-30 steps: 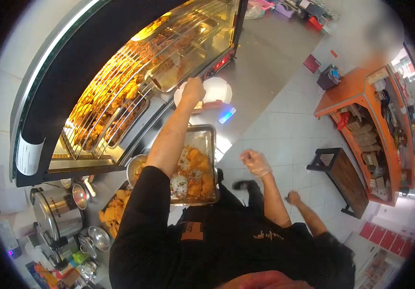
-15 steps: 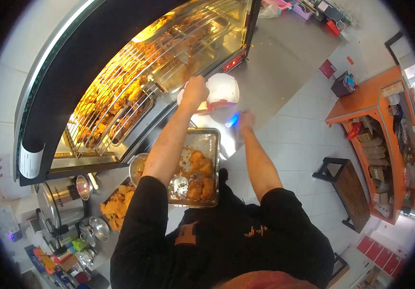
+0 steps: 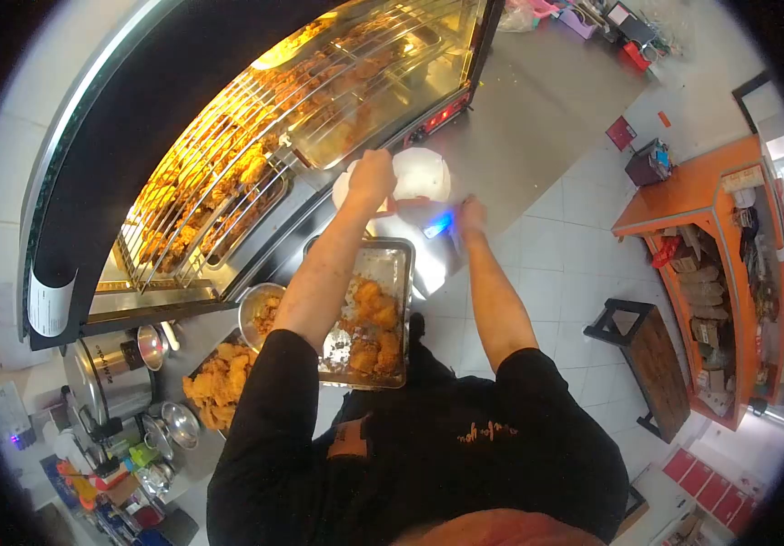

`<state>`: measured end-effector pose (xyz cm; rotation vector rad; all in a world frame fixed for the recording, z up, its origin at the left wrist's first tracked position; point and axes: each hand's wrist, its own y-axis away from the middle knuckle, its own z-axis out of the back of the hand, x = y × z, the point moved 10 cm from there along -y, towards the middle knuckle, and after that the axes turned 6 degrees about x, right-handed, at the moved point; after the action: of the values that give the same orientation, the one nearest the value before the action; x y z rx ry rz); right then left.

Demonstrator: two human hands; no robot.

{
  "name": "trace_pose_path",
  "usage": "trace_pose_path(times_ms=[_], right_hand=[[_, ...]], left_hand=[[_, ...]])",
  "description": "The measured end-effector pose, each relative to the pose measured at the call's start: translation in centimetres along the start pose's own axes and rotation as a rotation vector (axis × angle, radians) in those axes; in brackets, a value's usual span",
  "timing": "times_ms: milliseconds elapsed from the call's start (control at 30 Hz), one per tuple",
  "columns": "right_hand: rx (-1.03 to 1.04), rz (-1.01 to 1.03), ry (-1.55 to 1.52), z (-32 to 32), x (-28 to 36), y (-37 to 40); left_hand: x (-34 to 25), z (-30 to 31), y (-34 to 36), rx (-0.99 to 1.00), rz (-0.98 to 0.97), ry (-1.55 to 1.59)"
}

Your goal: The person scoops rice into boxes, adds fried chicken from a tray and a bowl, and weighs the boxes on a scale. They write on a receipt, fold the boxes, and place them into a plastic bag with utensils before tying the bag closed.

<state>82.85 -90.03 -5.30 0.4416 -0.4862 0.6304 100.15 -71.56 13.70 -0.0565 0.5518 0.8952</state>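
My left hand (image 3: 373,179) is closed in a fist at the side of a white takeaway-style container (image 3: 422,175) on the steel counter. What its fingers hold, if anything, is hidden. My right hand (image 3: 472,217) is also closed, to the right of the container, beside a bright blue shiny patch (image 3: 438,225); I cannot make out what it grips. Between my forearms lies a metal tray (image 3: 403,300) with pieces of fried chicken (image 3: 376,305) and crumbs. Partly behind my left forearm is a metal bowl (image 3: 251,314) with brown bits in it.
A lit warming cabinet (image 3: 73,182) with racks of fried food stands at the left. More fried chicken (image 3: 219,387) is piled below it. Pots (image 3: 105,378) and bowls crowd the lower left. An orange shelf unit (image 3: 683,200) and a wooden bench (image 3: 642,364) stand at the right.
My right hand has shifted slightly up and right, and looks less blurred. My left hand stays by the white container. The view has tilted slightly.
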Motion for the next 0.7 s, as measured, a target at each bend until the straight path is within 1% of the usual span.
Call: trace_pose_path(times_ms=[67, 167, 267, 367, 467, 567, 600, 700], right_hand=[[-0.051, 0.103, 0.046, -1.3, -0.8, -1.1], [-0.017, -0.059, -0.063, 0.2, -0.2, 0.4], [-0.024, -0.035, -0.027, -0.6, -0.1, -0.1], [-0.053, -0.018, -0.111, 0.5, 0.8, 0.9], [-0.034, 0.064, 0.009, -0.1, 1.8, 0.3], [0.018, 0.005, -0.031, -0.2, 1.5, 0.0], [0.029, 0.012, -0.027, -0.5, 1.1, -0.3], [0.066, 0.050, 0.007, -1.4, 0.2, -0.8]], left_hand=[[0.5, 0.8, 0.8, 0.024, 0.018, -0.011], [1.9, -0.2, 0.8, 0.049, 0.079, -0.125], [1.7, 0.2, 1.0, -0.056, 0.056, -0.107], [1.1, 0.7, 1.6, -0.080, 0.042, -0.119], [1.9, -1.2, 0.9, -0.078, 0.064, -0.134], [0.5, -1.8, 1.1, -0.117, -0.020, -0.160], [0.2, -2.1, 1.0, -0.056, -0.016, -0.147], [-1.3, -1.7, 0.5, -0.030, 0.017, -0.257]])
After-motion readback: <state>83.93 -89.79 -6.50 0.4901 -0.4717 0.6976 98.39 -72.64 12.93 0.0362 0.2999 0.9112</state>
